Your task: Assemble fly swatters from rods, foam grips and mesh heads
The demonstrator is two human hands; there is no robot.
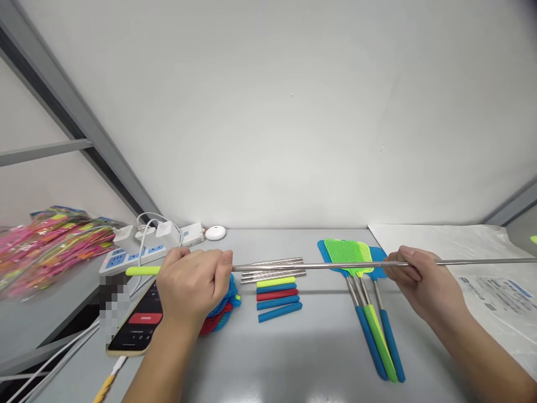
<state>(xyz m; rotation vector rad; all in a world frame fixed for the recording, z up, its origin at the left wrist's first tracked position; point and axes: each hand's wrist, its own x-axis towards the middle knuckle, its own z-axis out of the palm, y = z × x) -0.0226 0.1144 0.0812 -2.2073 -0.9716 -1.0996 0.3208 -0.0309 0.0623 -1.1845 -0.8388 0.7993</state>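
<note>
A telescopic fly swatter (319, 266) is stretched out long and level across my view, its steel rod drawn out. My left hand (195, 280) is closed in a fist round its yellow-green handle, whose end sticks out to the left. Farther right, my right hand (417, 277) pinches the thin rod, which runs on past the right edge. Beneath the rod lie several steel rods (272, 272) and several coloured handle grips (277, 295). Blue and red swatter heads (222, 313) are piled beside my left wrist, partly hidden. Several whole swatters (373, 319) lie near my right hand.
At the left are a phone (136, 324) with a cable, a power strip (134, 257) with white plugs, and a round white object (215, 233). Bagged pink and yellow items (62, 246) lie beyond the frame. A white plastic bag (495, 296) covers the right side.
</note>
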